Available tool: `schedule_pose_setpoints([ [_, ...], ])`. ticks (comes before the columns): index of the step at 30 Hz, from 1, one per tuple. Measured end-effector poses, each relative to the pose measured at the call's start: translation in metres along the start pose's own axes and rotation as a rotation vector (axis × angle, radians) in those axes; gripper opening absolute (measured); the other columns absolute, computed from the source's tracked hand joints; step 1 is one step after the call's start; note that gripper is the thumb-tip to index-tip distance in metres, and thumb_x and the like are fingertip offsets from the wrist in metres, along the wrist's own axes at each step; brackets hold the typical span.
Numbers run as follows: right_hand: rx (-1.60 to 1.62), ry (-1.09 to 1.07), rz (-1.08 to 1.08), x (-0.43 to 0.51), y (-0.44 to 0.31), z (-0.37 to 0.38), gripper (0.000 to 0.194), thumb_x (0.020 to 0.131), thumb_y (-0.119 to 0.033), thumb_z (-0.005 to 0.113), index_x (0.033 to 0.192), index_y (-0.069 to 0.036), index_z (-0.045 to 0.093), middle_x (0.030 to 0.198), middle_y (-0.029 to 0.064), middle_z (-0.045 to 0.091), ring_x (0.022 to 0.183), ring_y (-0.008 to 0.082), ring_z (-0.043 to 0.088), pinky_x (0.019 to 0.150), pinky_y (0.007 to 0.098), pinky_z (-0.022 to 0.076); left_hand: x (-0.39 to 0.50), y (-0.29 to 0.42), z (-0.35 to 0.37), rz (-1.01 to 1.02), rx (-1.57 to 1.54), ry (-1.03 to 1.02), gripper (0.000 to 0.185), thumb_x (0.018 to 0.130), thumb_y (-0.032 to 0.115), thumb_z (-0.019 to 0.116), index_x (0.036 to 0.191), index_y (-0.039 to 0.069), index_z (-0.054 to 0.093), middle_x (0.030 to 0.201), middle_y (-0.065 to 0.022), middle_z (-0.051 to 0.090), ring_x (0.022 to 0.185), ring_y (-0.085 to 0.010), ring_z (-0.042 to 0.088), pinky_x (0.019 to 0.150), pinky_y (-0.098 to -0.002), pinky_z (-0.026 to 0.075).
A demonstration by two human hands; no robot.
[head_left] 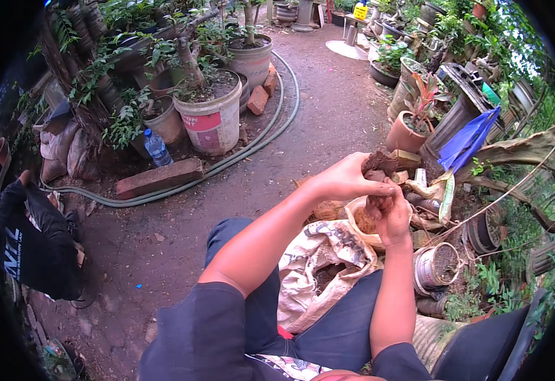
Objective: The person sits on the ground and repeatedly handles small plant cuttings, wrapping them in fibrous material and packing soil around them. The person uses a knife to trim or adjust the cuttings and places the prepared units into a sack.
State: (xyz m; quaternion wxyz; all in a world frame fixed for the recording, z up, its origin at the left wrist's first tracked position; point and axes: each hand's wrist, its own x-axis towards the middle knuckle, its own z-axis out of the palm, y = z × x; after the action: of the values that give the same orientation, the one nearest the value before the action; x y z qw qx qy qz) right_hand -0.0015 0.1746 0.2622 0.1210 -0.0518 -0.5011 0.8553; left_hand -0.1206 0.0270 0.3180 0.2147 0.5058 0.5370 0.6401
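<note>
My left hand (346,178) reaches in from the left and grips a dark brown clump (379,162), earthy or fibrous, between thumb and fingers. Just below, my right hand (394,216) has its curled, soiled fingers against the left thumb and the clump's underside. Between my legs stands an open white woven sack (301,285) with dark brown loose material inside. Beyond it, a smaller cream sack (356,209) holds orange-brown fibre, partly hidden behind the right hand. More fibre lies beside it on the ground.
A person in dark clothes (44,252) crouches at far left. A green hose (239,157) curves past a brick block (160,178), a water bottle (158,150) and a planted bucket (210,119). At right are a terracotta pot (406,133), a blue plastic bag (467,140), a branch and a white bucket (437,266).
</note>
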Motion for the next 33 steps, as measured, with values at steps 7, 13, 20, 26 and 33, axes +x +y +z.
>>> schedule_pose_setpoints([
  [7,0.278,0.174,0.081,0.005,0.019,0.041,0.04,0.104,-0.049,0.045,0.089,-0.014,0.058,0.064,-0.0058,0.046,0.052,0.0065,0.036,0.052,0.0252,0.03,0.01,-0.031,0.013,-0.004,0.227,0.275,0.034,0.085,0.03,0.07,0.091,-0.004,0.069,0.082,-0.0245,0.069,0.081,-0.0348,0.069,0.08,-0.0459,0.052],
  [13,0.141,0.189,0.118,0.014,0.031,0.037,0.032,0.106,-0.044,0.045,0.105,-0.016,0.06,0.075,-0.0052,0.054,0.059,0.008,0.043,0.056,0.0251,0.0332,0.001,-0.041,0.007,0.017,0.547,0.395,0.033,0.092,0.027,0.064,0.084,-0.004,0.067,0.082,-0.026,0.065,0.083,-0.0415,0.061,0.079,-0.0507,0.047],
  [20,-0.009,0.052,0.083,0.018,0.033,0.012,0.037,0.107,-0.048,0.04,0.105,-0.016,0.06,0.076,-0.0018,0.059,0.062,0.0114,0.056,0.055,0.0287,0.0448,0.008,-0.015,0.002,-0.129,0.599,0.233,0.046,0.089,0.041,0.069,0.104,-0.003,0.07,0.104,-0.026,0.066,0.106,-0.0408,0.058,0.096,-0.0486,0.043],
  [26,-0.096,0.07,0.155,0.014,0.029,0.031,0.056,0.105,-0.06,0.029,0.112,-0.016,0.062,0.087,0.0031,0.068,0.079,0.0177,0.068,0.076,0.0377,0.0527,0.004,-0.006,-0.007,-0.24,0.663,0.199,0.052,0.088,0.042,0.073,0.109,-0.006,0.069,0.096,-0.0195,0.071,0.097,-0.0313,0.066,0.093,-0.0438,0.05],
  [33,0.035,0.132,0.075,0.015,0.022,0.04,0.069,0.101,-0.069,0.036,0.138,-0.014,0.056,0.122,0.0022,0.064,0.107,0.0118,0.061,0.09,0.0327,0.0476,0.006,-0.027,0.009,-0.234,0.168,0.357,0.025,0.097,0.017,0.063,0.113,-0.002,0.068,0.091,-0.0085,0.072,0.086,-0.0121,0.066,0.078,-0.029,0.054],
])
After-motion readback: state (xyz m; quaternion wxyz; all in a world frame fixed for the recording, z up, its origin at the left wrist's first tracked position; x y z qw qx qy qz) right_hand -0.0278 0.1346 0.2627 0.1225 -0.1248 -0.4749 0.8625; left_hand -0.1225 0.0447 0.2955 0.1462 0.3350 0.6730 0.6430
